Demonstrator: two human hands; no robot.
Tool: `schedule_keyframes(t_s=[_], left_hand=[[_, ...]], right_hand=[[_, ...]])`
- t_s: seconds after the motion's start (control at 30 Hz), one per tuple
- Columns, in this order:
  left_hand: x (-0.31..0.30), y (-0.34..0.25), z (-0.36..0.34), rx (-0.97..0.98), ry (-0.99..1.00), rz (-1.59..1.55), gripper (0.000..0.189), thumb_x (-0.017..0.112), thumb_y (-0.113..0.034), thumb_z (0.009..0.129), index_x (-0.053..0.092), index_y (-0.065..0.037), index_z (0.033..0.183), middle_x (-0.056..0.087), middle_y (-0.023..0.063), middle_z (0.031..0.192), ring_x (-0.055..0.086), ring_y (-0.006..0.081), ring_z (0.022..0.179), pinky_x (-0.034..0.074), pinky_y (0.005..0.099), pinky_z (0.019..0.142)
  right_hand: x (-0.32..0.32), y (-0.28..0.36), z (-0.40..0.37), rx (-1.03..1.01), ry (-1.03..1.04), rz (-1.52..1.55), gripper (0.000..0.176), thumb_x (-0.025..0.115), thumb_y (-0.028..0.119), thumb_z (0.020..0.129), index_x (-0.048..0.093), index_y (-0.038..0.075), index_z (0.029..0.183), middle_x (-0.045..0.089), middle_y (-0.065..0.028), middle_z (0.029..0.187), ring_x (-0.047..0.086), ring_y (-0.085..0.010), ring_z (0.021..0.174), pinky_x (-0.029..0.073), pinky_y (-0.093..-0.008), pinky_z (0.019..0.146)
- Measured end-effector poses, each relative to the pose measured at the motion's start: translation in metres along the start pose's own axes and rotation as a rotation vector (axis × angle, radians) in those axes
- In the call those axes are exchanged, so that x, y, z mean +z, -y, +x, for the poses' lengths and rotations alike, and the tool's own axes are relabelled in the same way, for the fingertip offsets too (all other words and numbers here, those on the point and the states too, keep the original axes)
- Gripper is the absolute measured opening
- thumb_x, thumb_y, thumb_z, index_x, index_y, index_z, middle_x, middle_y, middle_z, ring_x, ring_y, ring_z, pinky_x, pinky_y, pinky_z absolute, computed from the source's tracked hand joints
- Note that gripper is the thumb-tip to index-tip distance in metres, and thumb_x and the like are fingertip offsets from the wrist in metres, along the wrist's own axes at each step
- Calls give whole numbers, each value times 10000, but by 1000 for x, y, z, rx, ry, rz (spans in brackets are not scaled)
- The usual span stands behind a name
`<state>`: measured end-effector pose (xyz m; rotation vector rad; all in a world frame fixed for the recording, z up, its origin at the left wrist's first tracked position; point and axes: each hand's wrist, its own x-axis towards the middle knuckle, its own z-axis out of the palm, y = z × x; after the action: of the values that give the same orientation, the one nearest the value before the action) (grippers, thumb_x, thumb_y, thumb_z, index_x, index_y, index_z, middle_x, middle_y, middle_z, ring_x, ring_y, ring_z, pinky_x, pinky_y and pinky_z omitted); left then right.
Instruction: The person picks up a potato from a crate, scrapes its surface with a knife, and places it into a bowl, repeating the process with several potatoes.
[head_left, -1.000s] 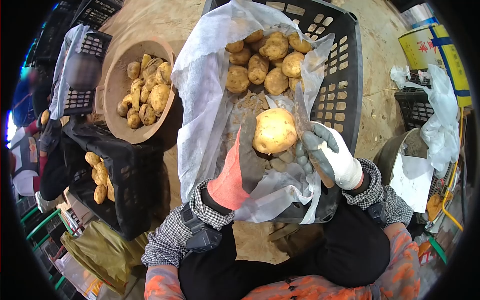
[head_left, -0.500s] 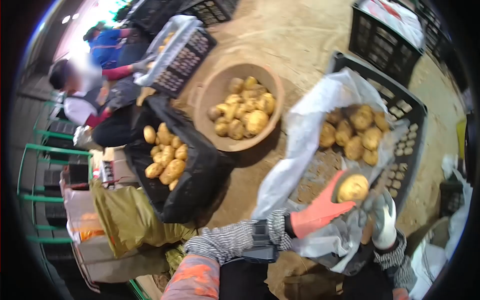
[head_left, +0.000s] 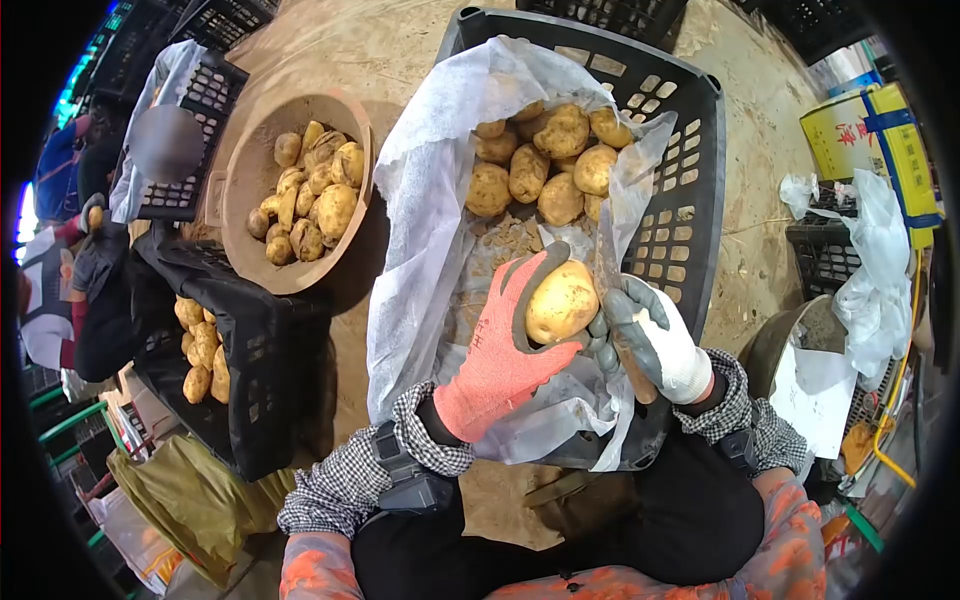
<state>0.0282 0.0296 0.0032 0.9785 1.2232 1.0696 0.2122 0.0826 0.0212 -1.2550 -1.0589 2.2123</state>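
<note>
My left hand (head_left: pixel 492 355), in a coral glove with grey finger coating, is wrapped round a yellow potato (head_left: pixel 560 303). My right hand (head_left: pixel 668 345), in a white and grey glove, is closed on a knife (head_left: pixel 635 375). Its brown handle points down toward my lap and its dirty blade points up, close beside the potato. Both hands are over the near part of a black plastic crate (head_left: pixel 705 190) lined with white sheeting (head_left: pixel 420 180). Several potatoes (head_left: pixel 560 130) lie at the far end of this crate, with loose soil on the liner nearer me.
Left of the crate stands a brown basin (head_left: pixel 240 225) of potatoes. A black-lined container (head_left: pixel 275 370) with more potatoes is nearer me. Other people (head_left: pixel 60 270) sit at far left beside another crate (head_left: pixel 205 110). A yellow box (head_left: pixel 870 150) and plastic bags (head_left: pixel 868 270) are at right.
The view has swung right and levelled, so the crate is now central. My left hand still holds the potato, now upright, and the knife in my right hand shows clearly beside it.
</note>
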Motion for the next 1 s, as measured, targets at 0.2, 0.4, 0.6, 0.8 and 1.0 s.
schedule_keyframes(t_s=[0.2, 0.4, 0.6, 0.8, 1.0], left_hand=[[-1, 1, 0, -7, -3, -105, 680, 701, -79, 744, 412, -75, 1359, 463, 111, 1265, 475, 225, 1184, 387, 328, 1004], [-13, -2, -2, -303, 195, -1203, 499, 546, -232, 934, 365, -48, 1361, 511, 128, 1285, 536, 227, 1164, 461, 388, 970], [-14, -11, -13, -282, 134, -961, 553, 593, -157, 901, 344, -60, 1386, 518, 107, 1270, 538, 206, 1153, 459, 341, 958], [-9, -9, -32, -253, 55, -649, 740, 643, -53, 843, 217, -75, 1447, 458, 103, 1323, 477, 182, 1203, 404, 335, 1009], [-57, -38, -48, -255, -18, -762, 713, 697, -128, 809, 316, -69, 1409, 498, 98, 1294, 508, 197, 1167, 448, 336, 936]], right_hand=[[-16, -14, 0, -143, 82, -58, 364, 510, 386, 931, 506, 22, 911, 564, -42, 764, 562, -108, 636, 449, -214, 555], [-8, 5, -5, -272, -82, 103, 424, 434, 437, 973, 481, 34, 852, 518, -68, 659, 499, -136, 515, 427, -254, 490], [0, 6, -11, -264, -78, -58, 357, 462, 353, 980, 513, 15, 877, 528, -62, 633, 494, -127, 497, 414, -238, 495], [6, 3, -12, -397, -94, -585, 325, 556, 322, 931, 544, -3, 924, 596, -23, 737, 555, -130, 621, 419, -277, 531], [-20, -3, -12, -774, 297, -1147, 300, 664, 178, 794, 549, 18, 1021, 610, -132, 954, 601, -305, 833, 481, -382, 729]])
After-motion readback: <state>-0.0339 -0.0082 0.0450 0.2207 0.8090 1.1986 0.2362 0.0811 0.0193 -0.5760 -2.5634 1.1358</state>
